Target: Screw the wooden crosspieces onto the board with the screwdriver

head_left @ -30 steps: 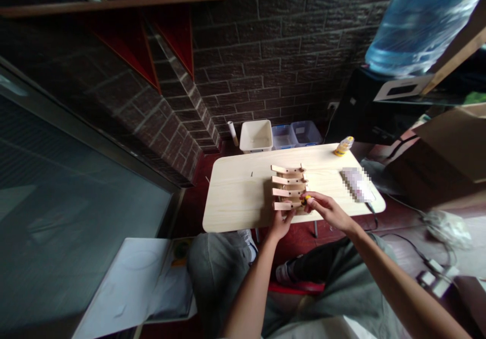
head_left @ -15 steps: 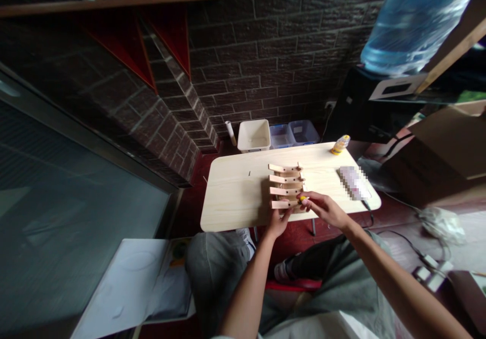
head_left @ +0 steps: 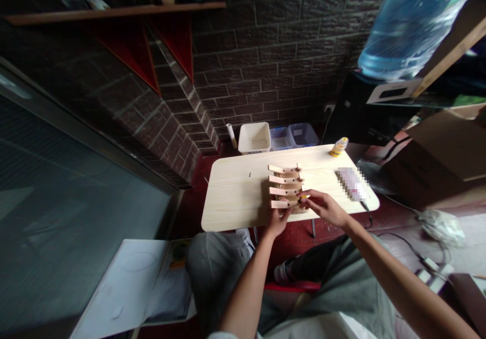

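Observation:
A wooden rack (head_left: 279, 192) with several slanted slats and dark round holes stands on the pale wooden table (head_left: 231, 197). My left hand (head_left: 278, 222) grips the near end of the rack from below, its fingers against the nearest slat. At the right end of that slat, my right hand (head_left: 321, 206) pinches a small yellow and dark piece (head_left: 303, 198), mostly hidden by the fingertips. A small dark screw-like piece (head_left: 249, 174) lies on the table left of the rack.
A clear bottle with yellow parts (head_left: 338, 147) stands at the back right of the table. Before it lies a blurred-out item (head_left: 353, 183) with a dark cable. A cream bin (head_left: 254, 137) and blue bins (head_left: 304, 134) sit behind the table.
The fingers of my right hand have shifted slightly around the yellow and dark piece, which shows less now. My left hand keeps its hold on the rack. The view has tilted slightly.

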`<state>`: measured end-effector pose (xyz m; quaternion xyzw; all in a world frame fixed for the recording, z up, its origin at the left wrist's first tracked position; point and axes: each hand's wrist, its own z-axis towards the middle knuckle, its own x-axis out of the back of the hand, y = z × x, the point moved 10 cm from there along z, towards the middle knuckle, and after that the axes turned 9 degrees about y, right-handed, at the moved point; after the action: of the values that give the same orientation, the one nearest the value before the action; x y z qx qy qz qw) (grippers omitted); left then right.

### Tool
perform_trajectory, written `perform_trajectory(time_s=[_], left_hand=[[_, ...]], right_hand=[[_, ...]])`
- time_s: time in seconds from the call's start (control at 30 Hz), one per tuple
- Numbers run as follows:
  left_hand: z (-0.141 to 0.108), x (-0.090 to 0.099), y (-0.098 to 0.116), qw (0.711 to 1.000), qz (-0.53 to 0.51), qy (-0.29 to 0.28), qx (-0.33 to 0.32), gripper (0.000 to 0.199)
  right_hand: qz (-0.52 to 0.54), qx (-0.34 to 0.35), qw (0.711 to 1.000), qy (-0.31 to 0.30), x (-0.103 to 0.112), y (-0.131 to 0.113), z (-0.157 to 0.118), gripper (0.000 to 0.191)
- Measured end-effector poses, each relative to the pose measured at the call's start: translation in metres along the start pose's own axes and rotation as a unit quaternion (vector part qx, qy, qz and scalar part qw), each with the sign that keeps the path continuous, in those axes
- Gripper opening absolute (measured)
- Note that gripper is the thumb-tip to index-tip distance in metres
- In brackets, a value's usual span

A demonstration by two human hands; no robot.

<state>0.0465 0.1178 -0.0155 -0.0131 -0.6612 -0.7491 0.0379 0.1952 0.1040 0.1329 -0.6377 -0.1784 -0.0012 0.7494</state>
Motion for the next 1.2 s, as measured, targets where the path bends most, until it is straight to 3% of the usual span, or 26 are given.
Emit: perform_trajectory(time_s=[0.3, 0.5, 0.7, 0.93, 1.2], left_hand=[[0.000, 0.001, 0.004, 1.000, 0.014, 0.000, -0.008, 0.045], [0.000, 0.003, 0.003, 1.000, 0.023, 0.017, -0.001, 0.046], [0.000, 0.000, 0.002, 1.000, 0.009, 0.001, 0.003, 0.046], [0.000, 0.003, 0.001, 1.000, 0.017, 0.010, 0.001, 0.048], [0.000, 0.004, 0.005, 1.000, 0.018, 0.019, -0.002, 0.046]], right_hand=[[-0.153, 0.106, 0.982, -0.028, 0.007, -0.023, 0.000, 0.036], [-0.198, 0.102, 0.975, -0.027, 0.014, -0.016, 0.003, 0.035], [-0.174, 0.091, 0.980, -0.007, 0.013, -0.019, 0.000, 0.038], [-0.229, 0.164, 0.959, -0.026, 0.006, -0.038, -0.002, 0.038], [-0.288, 0.182, 0.939, -0.046, 0.001, -0.039, 0.006, 0.033]])
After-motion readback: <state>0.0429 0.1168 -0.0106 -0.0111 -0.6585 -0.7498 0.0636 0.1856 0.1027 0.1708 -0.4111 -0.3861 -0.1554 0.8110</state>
